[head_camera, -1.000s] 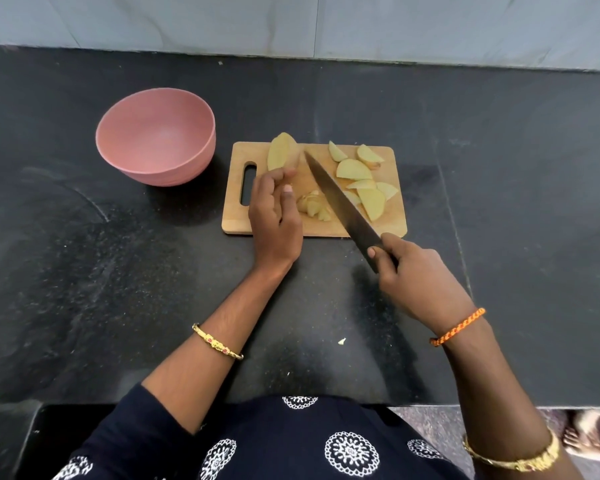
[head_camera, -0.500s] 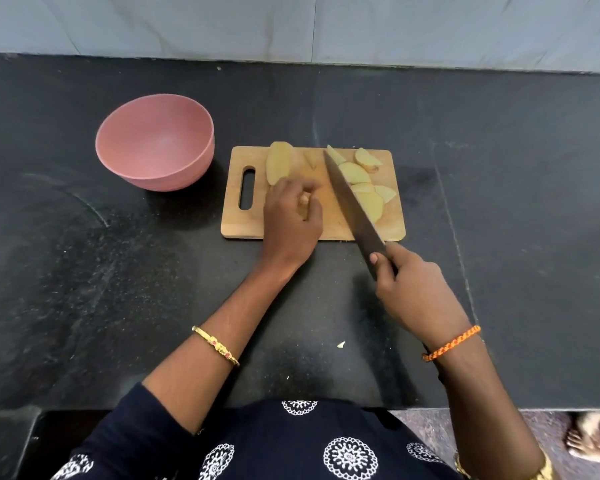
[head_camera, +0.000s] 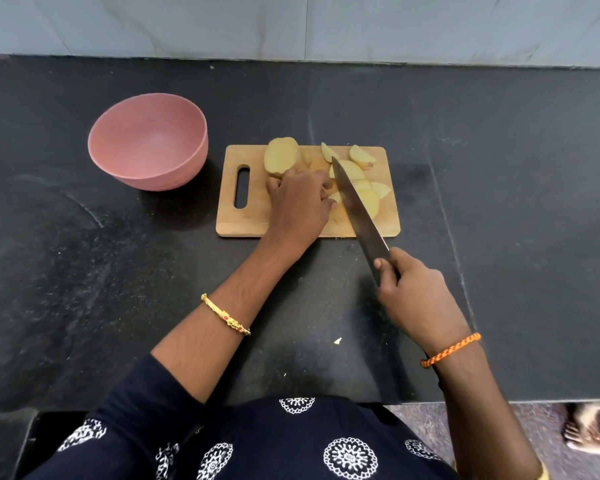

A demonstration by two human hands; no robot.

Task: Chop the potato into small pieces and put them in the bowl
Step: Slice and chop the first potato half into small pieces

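A wooden cutting board [head_camera: 246,220] lies on the black counter with potato wedges [head_camera: 357,155] spread over its right half and a large potato half [head_camera: 280,156] at its back left. My left hand [head_camera: 297,206] sits on the board with fingers curled over small potato pieces, which it mostly hides. My right hand [head_camera: 413,292] grips the handle of a long knife [head_camera: 357,211]; the blade slants across the board, right beside my left fingers. An empty pink bowl [head_camera: 149,140] stands left of the board.
The black stone counter [head_camera: 499,202] runs to a grey tiled wall at the back. A small potato scrap [head_camera: 337,340] lies near the front edge. A person's foot [head_camera: 589,434] shows on the floor at lower right.
My left hand has closed down over the small pieces on the board. The knife has shifted a little rightward, its tip now among the wedges.
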